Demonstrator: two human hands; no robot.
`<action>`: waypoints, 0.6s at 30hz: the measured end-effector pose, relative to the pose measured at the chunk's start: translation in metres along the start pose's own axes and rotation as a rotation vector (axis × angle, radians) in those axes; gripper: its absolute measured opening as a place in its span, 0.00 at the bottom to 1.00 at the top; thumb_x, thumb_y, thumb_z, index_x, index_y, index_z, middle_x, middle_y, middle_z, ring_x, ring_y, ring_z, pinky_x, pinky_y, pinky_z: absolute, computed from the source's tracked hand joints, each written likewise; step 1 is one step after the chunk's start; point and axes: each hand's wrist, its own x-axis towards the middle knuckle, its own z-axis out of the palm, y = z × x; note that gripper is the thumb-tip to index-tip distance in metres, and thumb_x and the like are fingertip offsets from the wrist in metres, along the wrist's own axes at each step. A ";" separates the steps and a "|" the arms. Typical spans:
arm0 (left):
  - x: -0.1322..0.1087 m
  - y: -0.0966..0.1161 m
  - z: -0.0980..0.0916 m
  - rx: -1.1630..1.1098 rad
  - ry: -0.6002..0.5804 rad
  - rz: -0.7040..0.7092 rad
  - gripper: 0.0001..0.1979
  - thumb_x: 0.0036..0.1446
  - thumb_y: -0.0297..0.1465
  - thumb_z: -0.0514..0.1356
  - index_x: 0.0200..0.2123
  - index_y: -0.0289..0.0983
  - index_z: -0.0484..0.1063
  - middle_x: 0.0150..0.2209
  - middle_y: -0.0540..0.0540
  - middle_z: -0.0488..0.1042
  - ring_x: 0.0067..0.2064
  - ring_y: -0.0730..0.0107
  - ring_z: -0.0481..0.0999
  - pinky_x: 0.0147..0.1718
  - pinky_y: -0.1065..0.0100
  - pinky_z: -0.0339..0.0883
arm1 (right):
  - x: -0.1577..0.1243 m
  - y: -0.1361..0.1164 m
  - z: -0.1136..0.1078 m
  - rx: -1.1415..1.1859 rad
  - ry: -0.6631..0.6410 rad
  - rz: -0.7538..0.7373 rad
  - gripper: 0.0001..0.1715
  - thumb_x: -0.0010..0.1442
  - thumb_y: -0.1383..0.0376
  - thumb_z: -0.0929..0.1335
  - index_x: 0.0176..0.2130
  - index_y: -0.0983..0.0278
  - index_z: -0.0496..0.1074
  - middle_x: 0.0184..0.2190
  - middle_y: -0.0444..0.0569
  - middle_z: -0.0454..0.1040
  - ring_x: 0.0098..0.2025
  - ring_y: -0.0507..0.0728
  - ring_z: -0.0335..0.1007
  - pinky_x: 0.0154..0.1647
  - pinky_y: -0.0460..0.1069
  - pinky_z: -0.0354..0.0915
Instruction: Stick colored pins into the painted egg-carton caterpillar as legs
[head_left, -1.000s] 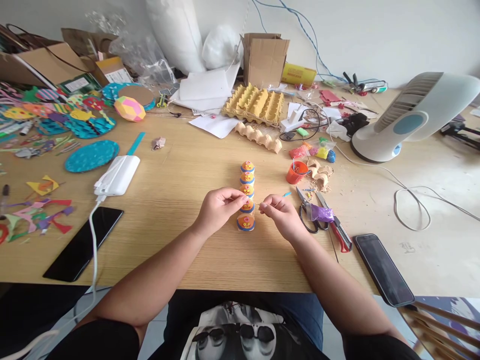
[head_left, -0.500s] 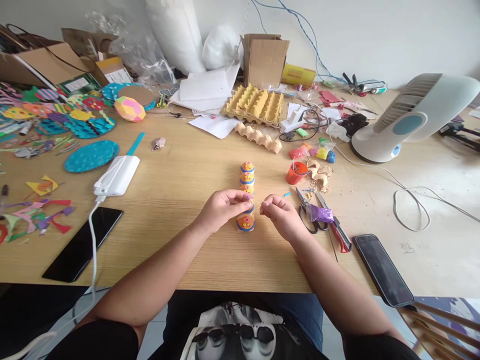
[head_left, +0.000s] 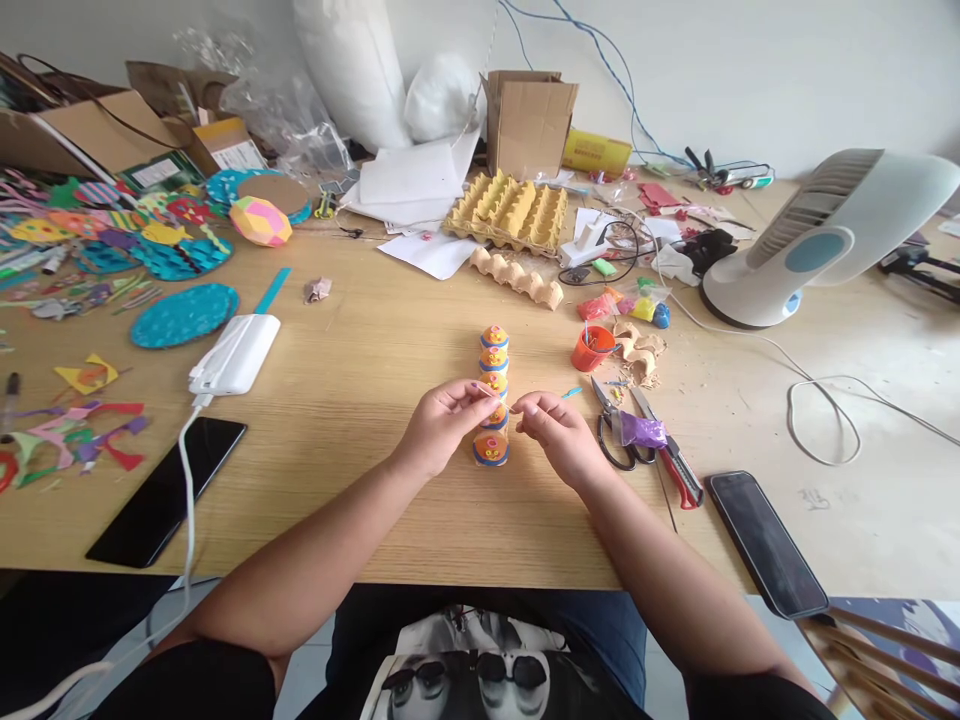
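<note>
Upright in a line on the table stands a strip of painted egg-carton cups (head_left: 492, 448), orange on top with blue rims and small pink and yellow details. My left hand (head_left: 446, 425) is closed in a pinch above the strip's middle cups, a tiny purple bit of clay (head_left: 480, 386) showing at its fingertips. Just right of the strip, my right hand (head_left: 551, 425) is also pinched, its fingertips close to the left ones. A thin pale stick (head_left: 513, 408) seems to show at the right fingertips; its full shape is hard to see.
Right of my hands lie scissors (head_left: 616, 455), a purple clay packet (head_left: 643, 430), a red utility knife (head_left: 681, 475) and an orange cup (head_left: 592, 347). A phone (head_left: 766, 540) lies near the right edge. Yellow egg trays (head_left: 510, 212) and a white fan (head_left: 795, 240) stand farther back.
My left fingers have shifted slightly, and the purple bit now shows farther left. The pale stick that spanned the gap between my hands is less visible. My right hand has edged left.
</note>
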 end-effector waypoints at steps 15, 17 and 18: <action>0.036 -0.001 -0.023 -0.263 0.329 -0.040 0.18 0.43 0.37 0.75 0.33 0.35 0.74 0.33 0.49 0.78 0.32 0.80 0.76 0.36 0.75 0.71 | 0.023 -0.015 -0.015 0.337 0.272 0.098 0.16 0.48 0.61 0.74 0.38 0.59 0.72 0.22 0.37 0.58 0.22 0.48 0.51 0.29 0.48 0.61; 0.042 -0.004 -0.025 -0.249 0.361 -0.032 0.19 0.42 0.37 0.75 0.33 0.34 0.74 0.33 0.49 0.78 0.32 0.80 0.76 0.36 0.75 0.71 | 0.032 -0.016 -0.013 0.361 0.284 0.134 0.16 0.46 0.62 0.75 0.37 0.59 0.72 0.22 0.37 0.60 0.22 0.48 0.51 0.29 0.48 0.62; 0.046 -0.006 -0.027 -0.241 0.379 -0.034 0.19 0.41 0.37 0.75 0.33 0.34 0.74 0.32 0.49 0.78 0.32 0.80 0.76 0.35 0.74 0.71 | 0.038 -0.017 -0.012 0.356 0.295 0.155 0.16 0.45 0.62 0.75 0.36 0.60 0.72 0.22 0.37 0.60 0.22 0.47 0.51 0.28 0.47 0.61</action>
